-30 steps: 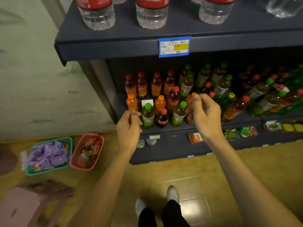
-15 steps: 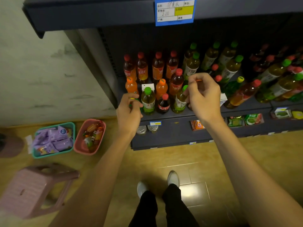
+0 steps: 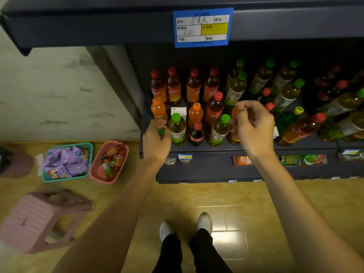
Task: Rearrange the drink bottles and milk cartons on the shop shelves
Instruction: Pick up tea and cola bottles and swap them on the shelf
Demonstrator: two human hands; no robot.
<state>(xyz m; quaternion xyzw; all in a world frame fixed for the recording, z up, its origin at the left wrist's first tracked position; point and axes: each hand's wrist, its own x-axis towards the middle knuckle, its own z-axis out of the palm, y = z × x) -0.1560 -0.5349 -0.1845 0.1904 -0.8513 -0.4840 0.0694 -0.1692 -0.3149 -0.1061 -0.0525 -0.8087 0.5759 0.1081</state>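
Observation:
The middle shelf (image 3: 256, 149) holds many drink bottles. In the front row stand two green-capped tea bottles (image 3: 177, 131) (image 3: 219, 133) with a small cola bottle (image 3: 196, 133) between them. Behind them are orange soda bottles (image 3: 195, 114), red-capped tea bottles (image 3: 214, 109) and a white milk carton (image 3: 178, 111). My left hand (image 3: 156, 141) is at the shelf's left front corner, closed over a small green-capped bottle (image 3: 160, 132) that is mostly hidden. My right hand (image 3: 254, 131) pinches the top of an orange bottle (image 3: 233, 139), largely hidden behind the fingers.
Several bottles lie tipped over at the right of the shelf (image 3: 301, 129). The upper shelf lip carries a blue price tag (image 3: 202, 27). Snack packets sit on the bottom shelf (image 3: 313, 159). On the floor at left are a teal basket (image 3: 67, 162), a pink basket (image 3: 109, 162) and a pink stool (image 3: 39, 217).
The view has tilted downward and closer, hiding the water bottles above. My left hand has left the orange bottle and now covers a green cap. My right hand stays closed on the orange bottle's top.

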